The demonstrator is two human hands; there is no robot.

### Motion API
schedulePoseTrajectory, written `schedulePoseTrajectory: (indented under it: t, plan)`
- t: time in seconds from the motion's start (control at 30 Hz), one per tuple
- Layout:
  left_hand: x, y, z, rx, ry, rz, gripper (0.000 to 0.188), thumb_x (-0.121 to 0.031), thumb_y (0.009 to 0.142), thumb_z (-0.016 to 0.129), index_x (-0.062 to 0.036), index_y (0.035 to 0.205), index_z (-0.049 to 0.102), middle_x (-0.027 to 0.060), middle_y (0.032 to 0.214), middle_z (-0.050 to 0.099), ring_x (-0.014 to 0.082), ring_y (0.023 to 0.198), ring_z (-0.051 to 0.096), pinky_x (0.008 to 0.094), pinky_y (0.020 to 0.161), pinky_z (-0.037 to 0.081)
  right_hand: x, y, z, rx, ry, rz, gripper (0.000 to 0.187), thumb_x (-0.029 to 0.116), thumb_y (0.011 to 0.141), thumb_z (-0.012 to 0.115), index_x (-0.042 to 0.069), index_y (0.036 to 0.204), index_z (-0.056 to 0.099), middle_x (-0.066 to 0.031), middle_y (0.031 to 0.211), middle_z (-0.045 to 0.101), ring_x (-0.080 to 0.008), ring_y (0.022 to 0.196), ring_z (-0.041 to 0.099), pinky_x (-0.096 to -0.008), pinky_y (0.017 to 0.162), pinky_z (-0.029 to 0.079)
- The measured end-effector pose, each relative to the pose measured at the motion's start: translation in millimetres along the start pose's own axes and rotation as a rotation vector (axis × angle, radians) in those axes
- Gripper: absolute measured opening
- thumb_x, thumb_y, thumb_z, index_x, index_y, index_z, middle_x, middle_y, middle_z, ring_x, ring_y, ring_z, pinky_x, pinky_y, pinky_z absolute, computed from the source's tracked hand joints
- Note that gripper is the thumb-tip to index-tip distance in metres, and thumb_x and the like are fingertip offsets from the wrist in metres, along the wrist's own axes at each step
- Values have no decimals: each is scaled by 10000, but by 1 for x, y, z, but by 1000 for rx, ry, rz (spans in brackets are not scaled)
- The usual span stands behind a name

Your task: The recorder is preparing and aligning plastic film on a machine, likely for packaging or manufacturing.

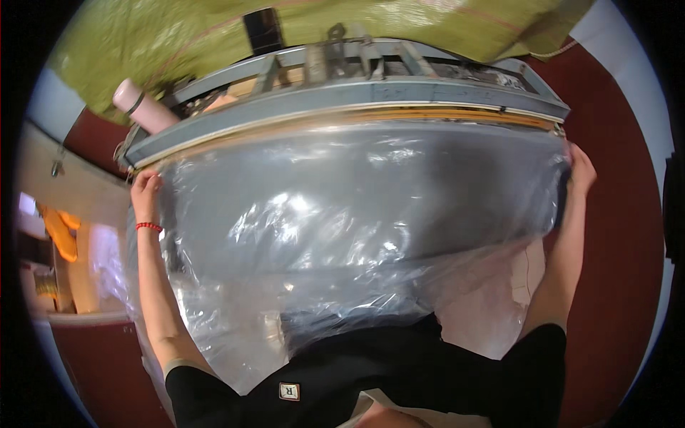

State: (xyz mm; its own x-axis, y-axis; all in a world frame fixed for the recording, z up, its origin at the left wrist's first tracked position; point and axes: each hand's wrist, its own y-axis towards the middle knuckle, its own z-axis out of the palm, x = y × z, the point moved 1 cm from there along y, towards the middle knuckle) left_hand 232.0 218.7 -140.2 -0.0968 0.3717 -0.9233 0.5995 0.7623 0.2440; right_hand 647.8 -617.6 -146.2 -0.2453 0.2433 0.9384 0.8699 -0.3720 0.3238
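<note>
A wide sheet of transparent plastic film (335, 207) is stretched between my two hands and hangs toward my body, wrinkled and shiny. My left hand (146, 187) pinches its left upper edge, with a red bead bracelet on the wrist. At the opposite upper corner, my right hand (581, 167) is closed on the film's edge, its fingertips partly hidden. Just beyond the film runs a long grey metal frame (342, 96). Along the frame's near side lies an orange-brown strip (442, 114). A flat dark surface shows through the film.
A pink bottle (146, 107) leans at the frame's left end. Metal fittings (335, 53) sit on the frame. Yellow-green woven sheeting (178, 36) covers the far side, with a dark flat object (262, 30) on it. At left stands a pale board (85, 171) near orange items (61, 232).
</note>
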Motion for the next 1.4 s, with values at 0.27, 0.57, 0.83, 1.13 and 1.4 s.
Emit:
schedulePoseTrajectory:
  t: [0.27, 0.57, 0.83, 1.13, 1.4]
  plan:
    - [-89, -97, 23, 278, -154, 122, 47, -35, 788, 532, -41, 831, 551, -10, 795, 547, 68, 729, 490, 197, 667, 378, 99, -44, -1, -144, -597, -709, 350, 270, 831, 513, 21, 1075, 551, -135, 1033, 582, -207, 924, 560, -293, 820, 413]
    - [-131, -147, -5, 338, -53, 220, 57, -64, 796, 556, -21, 828, 538, -3, 791, 531, 74, 757, 492, 204, 717, 396, 255, -436, 304, 1264, -2, -746, 303, 203, 736, 631, 7, 956, 562, -92, 861, 588, -195, 774, 554, -306, 700, 436]
    - [-45, -175, -56, 837, 371, 15, 129, -141, 813, 556, -13, 813, 558, 3, 711, 557, 78, 702, 493, 239, 642, 416, 190, -359, 237, 1692, -65, -162, 97, 95, 665, 640, 40, 689, 563, 54, 575, 468, -40, 551, 419, -207, 499, 357]
    - [62, -215, -77, 918, 704, 131, 114, -42, 709, 522, -38, 808, 578, 112, 725, 598, 251, 665, 570, 323, 623, 449, 29, -25, -119, 266, -352, -84, 241, 217, 794, 572, 49, 960, 619, -42, 902, 612, -121, 826, 549, -250, 756, 429]
    - [-17, -46, -239, -477, 843, 416, 154, -20, 694, 519, 1, 832, 587, 110, 772, 608, 211, 764, 566, 283, 712, 428, -30, 16, -197, -202, -919, -52, 373, 398, 749, 573, 86, 941, 637, -93, 907, 630, -198, 810, 583, -321, 730, 444]
